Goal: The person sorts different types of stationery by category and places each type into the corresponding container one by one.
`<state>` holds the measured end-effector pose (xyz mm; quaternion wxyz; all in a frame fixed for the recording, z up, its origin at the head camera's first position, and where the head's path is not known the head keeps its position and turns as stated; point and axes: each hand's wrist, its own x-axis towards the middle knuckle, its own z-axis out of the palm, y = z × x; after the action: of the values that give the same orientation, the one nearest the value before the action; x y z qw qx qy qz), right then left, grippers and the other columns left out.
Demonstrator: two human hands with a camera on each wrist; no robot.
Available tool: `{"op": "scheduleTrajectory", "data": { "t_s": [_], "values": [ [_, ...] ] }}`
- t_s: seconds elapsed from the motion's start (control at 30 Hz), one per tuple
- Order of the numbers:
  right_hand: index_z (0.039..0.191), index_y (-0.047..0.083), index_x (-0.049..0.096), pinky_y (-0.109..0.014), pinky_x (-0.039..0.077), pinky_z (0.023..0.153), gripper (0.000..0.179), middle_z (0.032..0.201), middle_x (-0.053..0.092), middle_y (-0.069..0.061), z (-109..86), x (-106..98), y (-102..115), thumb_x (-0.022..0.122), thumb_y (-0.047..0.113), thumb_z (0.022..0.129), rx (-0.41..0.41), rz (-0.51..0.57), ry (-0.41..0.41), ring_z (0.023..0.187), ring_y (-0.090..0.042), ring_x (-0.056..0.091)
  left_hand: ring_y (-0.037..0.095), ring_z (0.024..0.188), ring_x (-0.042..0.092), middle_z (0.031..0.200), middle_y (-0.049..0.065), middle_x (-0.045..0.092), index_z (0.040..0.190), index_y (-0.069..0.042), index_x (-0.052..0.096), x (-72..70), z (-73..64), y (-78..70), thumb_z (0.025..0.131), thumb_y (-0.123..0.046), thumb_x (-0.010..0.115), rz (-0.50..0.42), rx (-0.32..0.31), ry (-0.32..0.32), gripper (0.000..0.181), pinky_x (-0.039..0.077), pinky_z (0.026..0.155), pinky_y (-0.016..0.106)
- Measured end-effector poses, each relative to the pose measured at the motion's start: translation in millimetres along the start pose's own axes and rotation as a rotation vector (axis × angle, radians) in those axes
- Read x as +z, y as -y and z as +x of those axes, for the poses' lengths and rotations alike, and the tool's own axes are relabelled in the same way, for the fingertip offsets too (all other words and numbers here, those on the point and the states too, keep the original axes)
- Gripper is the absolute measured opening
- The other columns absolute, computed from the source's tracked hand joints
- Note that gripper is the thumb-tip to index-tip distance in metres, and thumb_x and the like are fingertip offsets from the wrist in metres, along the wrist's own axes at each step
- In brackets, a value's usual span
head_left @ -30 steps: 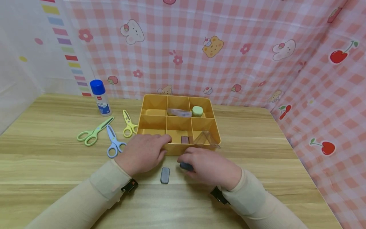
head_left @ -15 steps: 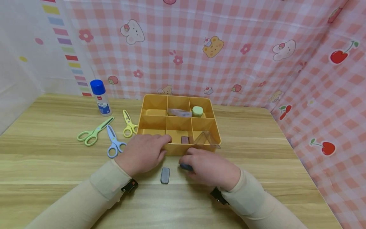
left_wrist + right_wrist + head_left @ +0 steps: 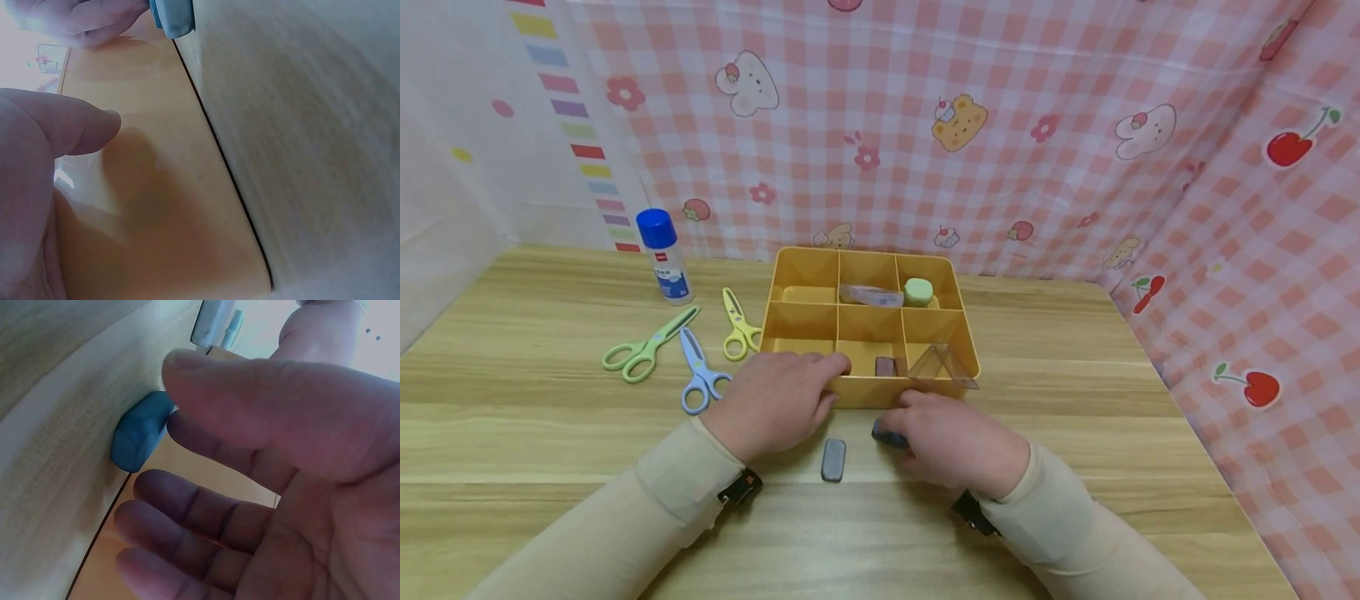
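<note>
Table [image 3: 1075, 392] of pale wood runs on past the right side of the yellow plastic six-compartment box [image 3: 865, 393] to a slanting right edge, well apart from the hands; the box's back stands near the pink checked cloth [image 3: 887, 208]. Left hand [image 3: 775, 400] hooked over the box's front-left rim, fingers inside, thumb outside. Right hand [image 3: 958, 437] has its fingers spread apart, thumb and forefinger at one end of a dark blue-grey rounded oblong block [image 3: 139, 436]; contact cannot be told for certain. That block lies on the table just before the box's front wall, long axis mostly left to right, its visible end pointing left and slightly away. A lighter grey rounded oblong block [image 3: 832, 460] lies left of it and nearer the person, apart, long axis running toward the box.
</note>
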<state>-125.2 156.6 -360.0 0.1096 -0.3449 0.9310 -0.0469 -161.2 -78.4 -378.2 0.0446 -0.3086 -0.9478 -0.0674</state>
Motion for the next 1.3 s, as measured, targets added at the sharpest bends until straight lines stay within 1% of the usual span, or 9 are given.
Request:
{"op": "scheduleTrajectory", "data": {
  "t_s": [0.13,0.27,0.43,0.7,1.0,1.17,1.3],
  "values": [
    [0.116,0.015,0.075,-0.035,0.056,0.085,0.032,0.102,0.066,-0.002,0.3,0,-1,0.086,0.016,0.086,0.018,0.001,0.019,0.087,-0.014,0.06,0.016,0.062,0.055,0.085,-0.004,0.066,0.115,-0.022,0.059,-0.2,-0.3,0.0,0.103,-0.034,0.061,-0.003,0.001,0.001,0.017,0.04,0.053,0.033],
    [0.117,0.014,0.075,-0.035,0.056,0.087,0.033,0.101,0.066,-0.001,0.8,0,-1,0.086,0.015,0.086,0.033,0.007,0.03,0.088,-0.014,0.06,0.015,0.062,0.053,0.083,-0.004,0.065,0.114,-0.022,0.059,-0.3,-0.6,0.0,0.103,-0.033,0.061,-0.004,0.002,0.002,0.016,0.039,0.052,0.033],
    [0.116,0.013,0.074,-0.035,0.056,0.088,0.033,0.1,0.066,-0.001,1.2,1,-1,0.086,0.014,0.086,0.03,0.004,0.027,0.088,-0.014,0.062,0.015,0.061,0.053,0.082,-0.005,0.064,0.115,-0.021,0.059,-0.3,-0.7,0.1,0.103,-0.033,0.061,-0.003,0.004,0.0,0.016,0.039,0.052,0.033],
    [0.12,0.013,0.072,-0.036,0.057,0.09,0.037,0.105,0.067,-0.003,1.8,1,0,0.086,0.013,0.086,0.045,0.001,0.036,0.091,-0.014,0.064,0.015,0.061,0.053,0.082,-0.005,0.064,0.114,-0.022,0.059,0.0,-0.7,-0.1,0.103,-0.033,0.061,-0.002,0.004,0.003,0.016,0.039,0.052,0.033],
    [0.119,0.014,0.071,-0.036,0.058,0.088,0.032,0.107,0.069,-0.003,4.1,7,-2,0.083,0.014,0.089,0.019,-0.018,-0.017,0.092,-0.015,0.065,0.015,0.063,0.056,0.084,-0.004,0.067,0.117,-0.021,0.06,0.5,-0.2,0.7,0.103,-0.033,0.061,-0.001,0.008,-0.004,0.018,0.044,0.056,0.034],
    [0.114,0.013,0.071,-0.034,0.057,0.084,0.024,0.101,0.067,-0.001,7.1,11,-3,0.08,0.014,0.091,0.011,-0.025,-0.039,0.086,-0.014,0.062,0.015,0.063,0.056,0.084,-0.004,0.067,0.118,-0.021,0.06,1.0,0.5,1.3,0.104,-0.033,0.06,-0.001,0.008,0.0,0.018,0.044,0.057,0.035],
    [0.111,0.013,0.07,-0.034,0.057,0.084,0.023,0.099,0.066,-0.001,9.0,12,-3,0.08,0.015,0.091,0.01,-0.039,-0.038,0.086,-0.014,0.062,0.015,0.063,0.056,0.085,-0.004,0.067,0.118,-0.021,0.06,1.4,0.6,1.2,0.104,-0.033,0.06,-0.003,0.004,0.009,0.019,0.045,0.058,0.035]
  ]
}}
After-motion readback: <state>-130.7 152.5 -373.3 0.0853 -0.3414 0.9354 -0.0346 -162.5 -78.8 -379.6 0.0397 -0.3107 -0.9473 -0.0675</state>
